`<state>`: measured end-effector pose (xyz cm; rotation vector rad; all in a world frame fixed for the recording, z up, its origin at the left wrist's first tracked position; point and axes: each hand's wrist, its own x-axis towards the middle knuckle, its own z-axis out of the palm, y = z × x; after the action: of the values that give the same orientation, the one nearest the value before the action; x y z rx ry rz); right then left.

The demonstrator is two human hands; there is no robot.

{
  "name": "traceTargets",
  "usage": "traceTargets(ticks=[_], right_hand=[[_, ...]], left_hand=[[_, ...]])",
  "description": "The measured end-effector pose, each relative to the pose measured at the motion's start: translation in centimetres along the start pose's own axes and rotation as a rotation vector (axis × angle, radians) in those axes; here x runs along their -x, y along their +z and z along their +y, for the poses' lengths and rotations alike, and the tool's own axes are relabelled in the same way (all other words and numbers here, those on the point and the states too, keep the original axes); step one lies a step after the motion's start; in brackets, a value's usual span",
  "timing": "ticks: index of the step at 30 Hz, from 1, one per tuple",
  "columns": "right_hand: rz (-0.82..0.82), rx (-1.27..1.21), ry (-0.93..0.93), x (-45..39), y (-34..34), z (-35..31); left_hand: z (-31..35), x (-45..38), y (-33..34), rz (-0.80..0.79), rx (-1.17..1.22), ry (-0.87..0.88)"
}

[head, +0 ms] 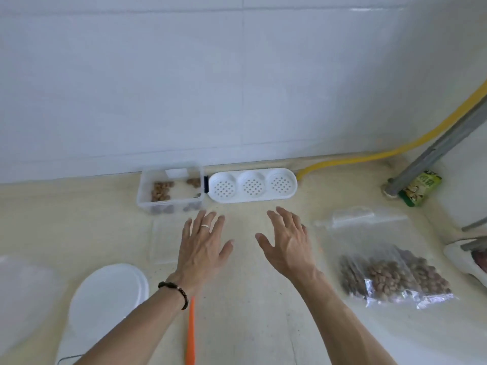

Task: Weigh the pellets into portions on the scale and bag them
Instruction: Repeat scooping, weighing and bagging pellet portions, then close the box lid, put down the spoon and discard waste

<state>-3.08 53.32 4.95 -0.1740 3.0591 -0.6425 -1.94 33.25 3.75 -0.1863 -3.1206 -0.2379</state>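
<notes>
Left hand [203, 243], right hand [286, 243]: grip spread, holding nothing, near pellet tub [170, 192]

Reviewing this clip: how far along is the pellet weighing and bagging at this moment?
Done: filled bags of pellets lie at the right. In hand: nothing; the left hand and right hand hover open over the counter. Left: the clear container by the wall holds only a few pellets to portion, and empty bags wait behind the filled ones. The white scale is bare.

Both forearms are stretched forward, palms turned down. The left hand [204, 246] and right hand [286, 242] are held side by side, fingers spread, nothing gripped.
</notes>
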Motion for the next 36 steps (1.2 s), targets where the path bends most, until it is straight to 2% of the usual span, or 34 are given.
traceTargets(ticks=[7, 10, 13, 18, 24, 31, 36], right_hand=[[-0.293, 0.012, -0.071, -2.6, 5.8, -8.1], [-0.395, -0.045, 0.006, -3.5, 7.7, -10.2], [-0.424, -0.148, 0.124, -4.2, 9.1, -11.2], [-0.368, -0.419, 0.318, -4.8, 9.5, -10.9], [-0.254, -0.564, 0.419, -3.4, 8.4, -10.0], [-0.049, -0.656, 0.405, -3.8, 4.9, -10.7], [-0.071, -0.658, 0.303, -6.9, 2.8, -13.3]], left_hand=[[-9.7, 3.0, 0.6, -0.167, 0.007, -0.317], [-11.5, 2.4, 1.1, -0.212, 0.060, -0.424], [-12.3, 1.5, 1.4, -0.258, 0.093, -0.470], [-12.3, 0.8, 1.2, -0.221, 0.248, -0.512], [-11.0, 1.7, 0.6, -0.131, 0.420, -0.503], [-9.9, 2.1, -2.5, 0.104, 0.522, -0.393], [-12.4, -0.4, -5.5, 0.199, 0.518, -0.353]])
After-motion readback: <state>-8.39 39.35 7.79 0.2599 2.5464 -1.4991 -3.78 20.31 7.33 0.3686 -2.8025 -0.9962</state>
